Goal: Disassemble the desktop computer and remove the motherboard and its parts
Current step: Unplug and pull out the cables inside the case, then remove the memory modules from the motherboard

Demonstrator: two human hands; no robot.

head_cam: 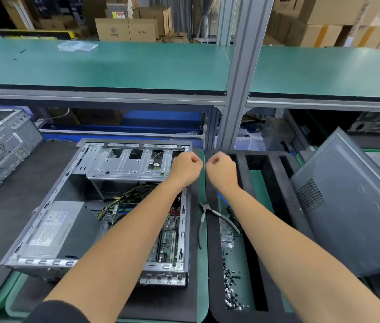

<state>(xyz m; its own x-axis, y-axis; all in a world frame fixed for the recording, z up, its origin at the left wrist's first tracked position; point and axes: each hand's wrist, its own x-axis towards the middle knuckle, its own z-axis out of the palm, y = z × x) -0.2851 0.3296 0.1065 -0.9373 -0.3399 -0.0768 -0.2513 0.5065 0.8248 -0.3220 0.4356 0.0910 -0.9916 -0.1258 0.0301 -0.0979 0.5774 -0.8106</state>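
Both hands' grip curled: left hand, right hand, seemingly empty, over ribbed steel case.

arms: two, bare to the elbows | sleeve: black, left arm only | gloves: none

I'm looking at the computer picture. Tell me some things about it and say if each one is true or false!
1. The computer case is open on top. True.
2. The left hand holds the pliers. False: the pliers lie beside the case, and no hand touches them.
3. Both hands are curled into fists above the far end of the case; the right hand shows nothing in it. True.
4. The small screws are piled inside the case. False: they lie in the black tray to its right.
5. A grey side panel leans at the right. True.
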